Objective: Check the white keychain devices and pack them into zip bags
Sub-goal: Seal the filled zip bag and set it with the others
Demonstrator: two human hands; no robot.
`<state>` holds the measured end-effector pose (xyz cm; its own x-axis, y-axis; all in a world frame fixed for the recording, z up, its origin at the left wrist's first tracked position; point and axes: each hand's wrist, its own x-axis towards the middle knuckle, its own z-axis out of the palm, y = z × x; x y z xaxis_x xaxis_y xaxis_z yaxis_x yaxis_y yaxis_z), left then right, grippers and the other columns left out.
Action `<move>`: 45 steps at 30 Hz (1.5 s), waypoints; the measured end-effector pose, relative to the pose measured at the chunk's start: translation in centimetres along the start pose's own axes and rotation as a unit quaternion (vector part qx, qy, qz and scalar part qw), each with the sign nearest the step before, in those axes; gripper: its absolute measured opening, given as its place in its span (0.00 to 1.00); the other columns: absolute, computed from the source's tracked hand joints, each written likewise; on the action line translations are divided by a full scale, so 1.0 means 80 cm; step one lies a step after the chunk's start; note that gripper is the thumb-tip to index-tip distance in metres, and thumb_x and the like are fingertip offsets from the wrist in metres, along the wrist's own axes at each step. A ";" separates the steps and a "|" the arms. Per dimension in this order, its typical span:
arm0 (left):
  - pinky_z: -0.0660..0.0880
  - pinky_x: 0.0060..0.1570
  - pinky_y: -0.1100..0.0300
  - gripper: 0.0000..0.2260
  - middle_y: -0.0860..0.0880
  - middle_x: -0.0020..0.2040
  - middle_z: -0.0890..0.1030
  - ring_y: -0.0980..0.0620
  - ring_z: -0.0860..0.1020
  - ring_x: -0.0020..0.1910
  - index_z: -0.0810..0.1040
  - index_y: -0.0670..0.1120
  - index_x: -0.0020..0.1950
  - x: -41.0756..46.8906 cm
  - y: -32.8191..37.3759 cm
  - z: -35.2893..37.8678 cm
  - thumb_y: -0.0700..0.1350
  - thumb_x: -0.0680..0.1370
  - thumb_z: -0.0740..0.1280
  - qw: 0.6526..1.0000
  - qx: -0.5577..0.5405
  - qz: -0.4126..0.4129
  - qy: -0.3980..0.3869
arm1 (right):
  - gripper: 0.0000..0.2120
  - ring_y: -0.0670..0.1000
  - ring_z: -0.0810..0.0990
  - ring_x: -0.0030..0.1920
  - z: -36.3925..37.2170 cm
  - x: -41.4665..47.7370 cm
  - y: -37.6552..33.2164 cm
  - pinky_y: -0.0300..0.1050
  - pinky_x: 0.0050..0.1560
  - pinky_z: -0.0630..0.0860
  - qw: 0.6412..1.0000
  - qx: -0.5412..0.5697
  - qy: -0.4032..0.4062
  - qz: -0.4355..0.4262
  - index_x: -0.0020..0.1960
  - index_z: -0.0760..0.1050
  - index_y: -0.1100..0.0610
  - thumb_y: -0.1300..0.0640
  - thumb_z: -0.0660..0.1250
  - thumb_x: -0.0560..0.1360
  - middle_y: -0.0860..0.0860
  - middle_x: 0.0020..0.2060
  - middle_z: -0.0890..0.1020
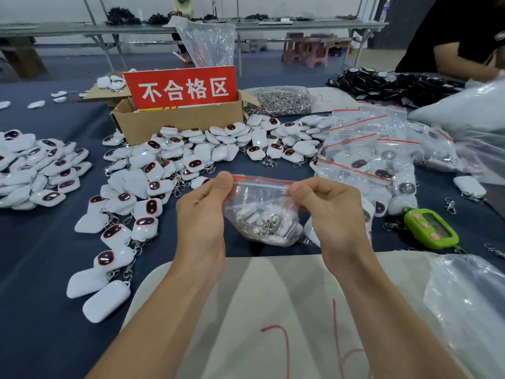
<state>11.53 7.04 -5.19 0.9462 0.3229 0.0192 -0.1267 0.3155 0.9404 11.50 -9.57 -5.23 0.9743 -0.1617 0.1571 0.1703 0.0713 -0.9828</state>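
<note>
Left hand and right hand pinch the bag.

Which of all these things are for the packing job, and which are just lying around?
For the job: zip bag, pinched at its top by left hand and right hand; loose white keychain devices; filled bags; cardboard box with the red sign, probably.
Just lying about: green gadget with pink buttons; heap of metal clips; black pile far back.
</note>
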 end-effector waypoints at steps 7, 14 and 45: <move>0.77 0.42 0.64 0.15 0.49 0.36 0.84 0.54 0.78 0.37 0.86 0.49 0.34 -0.001 -0.002 0.002 0.47 0.81 0.70 0.999 0.037 0.021 -0.003 | 0.06 0.45 0.80 0.33 0.008 -0.009 0.002 0.40 0.39 0.77 0.998 -0.056 -0.017 -0.029 0.39 0.84 0.51 0.56 0.74 0.74 0.49 0.32 0.85; 0.77 0.41 0.67 0.08 0.51 0.40 0.87 0.58 0.82 0.39 0.88 0.49 0.38 -0.008 0.003 0.002 0.44 0.77 0.73 0.994 0.065 0.052 -0.070 | 0.07 0.45 0.77 0.33 0.011 -0.013 0.003 0.42 0.38 0.74 0.989 -0.129 -0.046 -0.064 0.37 0.81 0.52 0.54 0.73 0.74 0.48 0.30 0.82; 0.75 0.35 0.57 0.09 0.57 0.39 0.86 0.59 0.80 0.33 0.84 0.56 0.49 -0.051 -0.027 0.084 0.56 0.71 0.75 0.940 0.252 0.032 -0.229 | 0.20 0.49 0.85 0.38 -0.116 -0.022 -0.058 0.55 0.45 0.82 0.945 -0.324 -0.027 0.026 0.49 0.81 0.51 0.36 0.68 0.67 0.45 0.37 0.87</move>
<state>9.94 -0.98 -5.01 0.9848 -0.1279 0.1172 -0.1405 -0.1915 0.9714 7.61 -18.74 -1.83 0.9879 -0.1232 0.0946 0.0128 -0.5426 -0.8399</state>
